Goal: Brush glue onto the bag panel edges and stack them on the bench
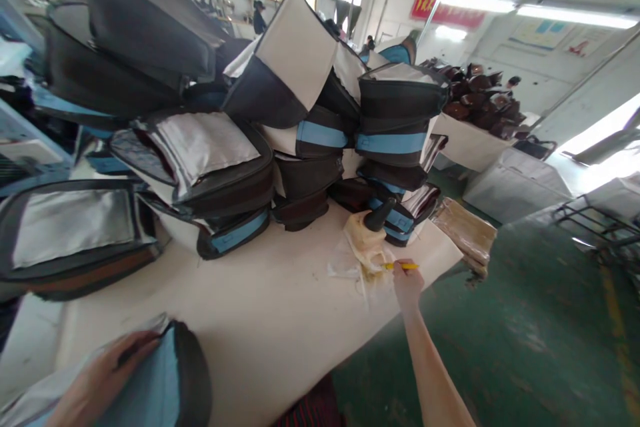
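Note:
At the lower left my left hand (113,367) is closed over the upper edge of a bag piece (155,387) with light-blue fabric and a dark grey side. My right hand (409,283), over the table's right side, pinches a slim yellow stick (404,266). The stick's left end points at a crumpled, yellow-stained plastic bag (373,267); what is on its tip is too small to tell. Just behind it stands a cream, stained container (361,233) with a black conical top (380,215), tilted to the right.
Stacks of half-made dark bags (310,173) with blue bands line the back of the white table (270,293). Another bag (75,233) lies at the left. A plastic-wrapped package (465,233) is by the right edge, with green floor (500,340) beyond. People are far behind.

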`<state>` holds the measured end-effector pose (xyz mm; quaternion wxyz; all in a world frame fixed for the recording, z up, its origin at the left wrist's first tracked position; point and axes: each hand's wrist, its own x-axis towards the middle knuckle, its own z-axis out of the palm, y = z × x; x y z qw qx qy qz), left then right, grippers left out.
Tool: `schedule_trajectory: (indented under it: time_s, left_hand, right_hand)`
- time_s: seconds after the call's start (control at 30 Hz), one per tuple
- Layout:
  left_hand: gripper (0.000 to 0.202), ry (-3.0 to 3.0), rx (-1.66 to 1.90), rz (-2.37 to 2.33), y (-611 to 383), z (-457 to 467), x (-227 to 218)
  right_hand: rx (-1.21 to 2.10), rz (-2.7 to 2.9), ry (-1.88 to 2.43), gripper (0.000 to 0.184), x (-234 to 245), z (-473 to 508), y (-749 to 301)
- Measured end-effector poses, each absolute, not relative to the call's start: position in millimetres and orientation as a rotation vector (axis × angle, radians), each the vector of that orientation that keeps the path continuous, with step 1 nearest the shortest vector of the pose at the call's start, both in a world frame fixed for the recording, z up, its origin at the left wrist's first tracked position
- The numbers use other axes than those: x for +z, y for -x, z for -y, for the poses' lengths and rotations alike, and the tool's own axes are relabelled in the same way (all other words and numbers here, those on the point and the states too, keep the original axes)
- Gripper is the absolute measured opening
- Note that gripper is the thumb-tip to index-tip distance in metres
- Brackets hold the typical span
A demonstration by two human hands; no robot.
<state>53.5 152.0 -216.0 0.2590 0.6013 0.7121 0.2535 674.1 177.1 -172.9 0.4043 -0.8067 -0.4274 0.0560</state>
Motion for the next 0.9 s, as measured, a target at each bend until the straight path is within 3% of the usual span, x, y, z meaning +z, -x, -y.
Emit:
schedule_trajectory:
  time_s: [0.33, 0.57, 0.67, 0.8, 0.9]
  left_hand:
    - [0.035, -1.706, 0.611, -1.758, -46, -136, -158]
    - [0.04, -1.621, 0.65, -1.739, -69, -106, -60]
    - [0.039, -1.375, 0.708, -1.594, -72, -100, -37]
    - [0.038, -1.108, 0.76, -1.384, -71, -94, -30]
    - [0.036, -1.047, 0.747, -1.299, -74, -94, -29]
  right_hand:
    - [0.095, 1.577, 2.001, 0.014, -162, -159, -627]
    - [0.133, 1.495, 2.023, 0.014, -144, -156, -604]
    - [0.164, 1.355, 2.009, 0.021, -133, -157, -584]
    - [0.371, 1.339, 1.808, 0.028, -99, -136, -517]
    - [0.73, 1.271, 1.334, 0.021, -56, -108, -443]
